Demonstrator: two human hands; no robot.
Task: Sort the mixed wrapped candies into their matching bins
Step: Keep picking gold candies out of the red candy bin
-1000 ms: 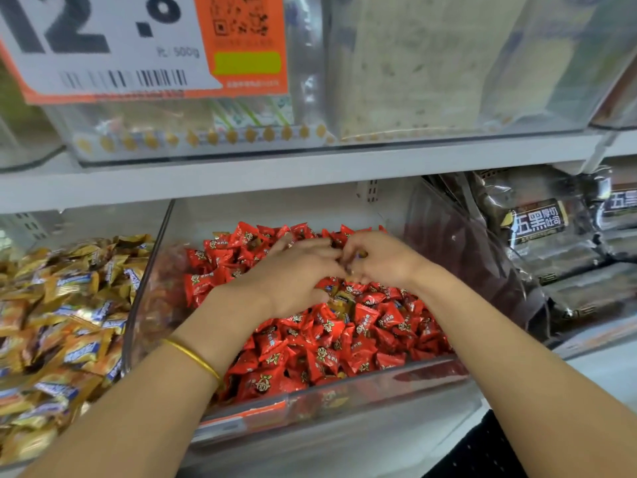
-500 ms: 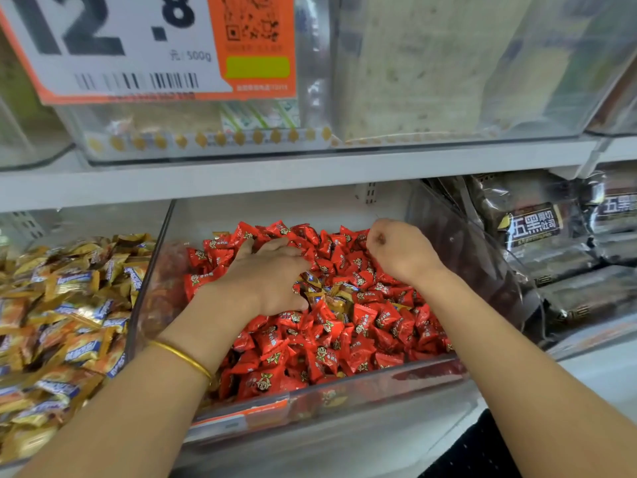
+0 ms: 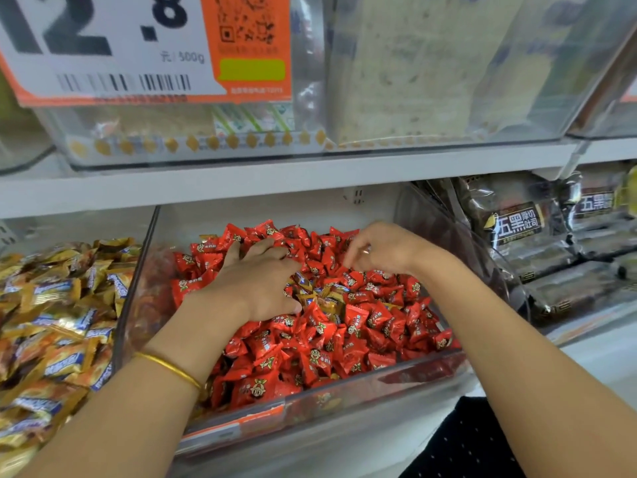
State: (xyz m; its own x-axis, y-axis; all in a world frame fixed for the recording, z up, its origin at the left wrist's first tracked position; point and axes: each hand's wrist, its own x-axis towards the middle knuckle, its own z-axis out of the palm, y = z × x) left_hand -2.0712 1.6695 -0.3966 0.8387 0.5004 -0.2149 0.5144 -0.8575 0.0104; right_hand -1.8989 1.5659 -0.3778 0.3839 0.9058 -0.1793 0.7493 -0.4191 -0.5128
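A clear plastic bin (image 3: 396, 372) on the lower shelf holds a heap of red wrapped candies (image 3: 331, 343). A few gold wrapped candies (image 3: 322, 296) lie mixed into the middle of the red heap. My left hand (image 3: 255, 281) rests palm down on the red candies, fingers spread toward the back, just left of the gold ones. My right hand (image 3: 382, 250) hovers over the back right of the heap with its fingers bent down, tips touching red candies. Whether it pinches one is hidden.
The neighbouring bin on the left holds gold wrapped candies (image 3: 51, 322). Dark packaged goods (image 3: 517, 232) fill the space on the right. A white shelf board (image 3: 275, 179) with clear bins and a price sign (image 3: 138, 46) hangs close above.
My hands were together at the heap's centre, then parted. The left slid forward over the red candies, exposing the gold ones. The right went back and right, and its fist has loosened.
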